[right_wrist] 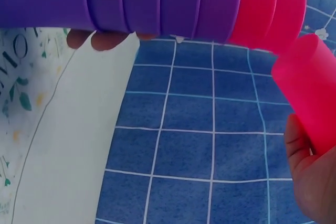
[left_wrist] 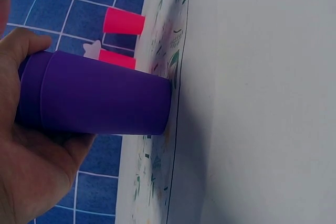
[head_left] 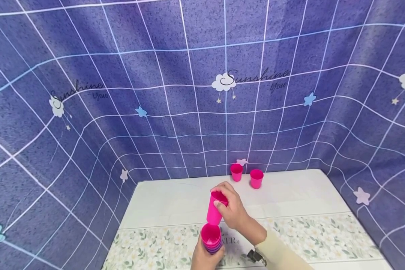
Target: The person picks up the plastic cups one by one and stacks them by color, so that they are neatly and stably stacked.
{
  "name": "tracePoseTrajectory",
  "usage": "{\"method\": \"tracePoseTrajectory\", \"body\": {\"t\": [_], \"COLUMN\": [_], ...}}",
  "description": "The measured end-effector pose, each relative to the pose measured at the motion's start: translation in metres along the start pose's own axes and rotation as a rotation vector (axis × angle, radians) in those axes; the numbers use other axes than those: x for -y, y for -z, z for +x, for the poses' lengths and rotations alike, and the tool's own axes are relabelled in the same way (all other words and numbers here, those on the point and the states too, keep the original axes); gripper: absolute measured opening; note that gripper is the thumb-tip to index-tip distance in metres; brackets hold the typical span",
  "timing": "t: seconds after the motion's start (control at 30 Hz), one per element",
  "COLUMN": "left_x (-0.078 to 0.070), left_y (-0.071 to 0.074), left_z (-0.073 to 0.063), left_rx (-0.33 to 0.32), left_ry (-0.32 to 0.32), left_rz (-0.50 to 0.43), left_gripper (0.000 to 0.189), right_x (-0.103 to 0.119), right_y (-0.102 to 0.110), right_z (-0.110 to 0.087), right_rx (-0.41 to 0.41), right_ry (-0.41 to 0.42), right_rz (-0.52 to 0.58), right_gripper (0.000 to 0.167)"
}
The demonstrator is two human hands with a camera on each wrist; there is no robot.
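Note:
Near the front of the table my left hand (head_left: 206, 258) grips a stack of nested cups (head_left: 211, 235), purple below and pink on top, mouth upward. Purple cups (left_wrist: 105, 95) fill much of the left wrist view, with the left palm (left_wrist: 31, 177) wrapped round them. Just above the stack, my right hand (head_left: 235, 210) holds a pink cup (head_left: 213, 214) near its rim, thumb at the front. That cup tilts slightly, base down at the stack's mouth. In the right wrist view, the held pink cup's base (right_wrist: 302, 59) is beside the rim of the top pink cup; whether they touch is unclear.
Two pink cups (head_left: 236, 171) (head_left: 256, 179) stand upright at the back of the table, right of centre. White cloth with a floral band (head_left: 310, 236) covers the table. Blue gridded curtains (head_left: 175, 127) enclose its back and sides.

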State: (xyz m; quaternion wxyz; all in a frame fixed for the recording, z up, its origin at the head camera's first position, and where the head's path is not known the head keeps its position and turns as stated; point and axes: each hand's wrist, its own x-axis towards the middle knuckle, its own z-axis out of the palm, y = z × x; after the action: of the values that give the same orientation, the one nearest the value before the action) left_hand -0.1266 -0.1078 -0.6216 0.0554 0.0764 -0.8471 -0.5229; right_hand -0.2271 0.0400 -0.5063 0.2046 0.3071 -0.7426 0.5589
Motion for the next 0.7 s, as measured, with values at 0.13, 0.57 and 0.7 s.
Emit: {"method": "tracePoseTrajectory", "body": {"t": [0.13,0.57,0.7], "left_x": [0.002,0.007,0.004], "left_y": [0.001,0.002,0.007], "left_z": [-0.004,-0.002,0.003], "left_rx": [0.019,0.041,0.091], "left_ry": [0.008,-0.033,-0.078], "left_rz": [-0.004,-0.017,0.006], "left_gripper": [0.089,0.084,0.090], "right_x": [0.006,0.011,0.012], "right_y": [-0.003,-0.004,0.003], "right_z": [-0.008,-0.022,-0.022], "right_rx": [0.008,0.013,-0.015], "right_ry": [0.009,0.092,0.079], "right_rz": [0.014,0.041,0.053], "right_gripper": [0.037,0.037,0.039]}}
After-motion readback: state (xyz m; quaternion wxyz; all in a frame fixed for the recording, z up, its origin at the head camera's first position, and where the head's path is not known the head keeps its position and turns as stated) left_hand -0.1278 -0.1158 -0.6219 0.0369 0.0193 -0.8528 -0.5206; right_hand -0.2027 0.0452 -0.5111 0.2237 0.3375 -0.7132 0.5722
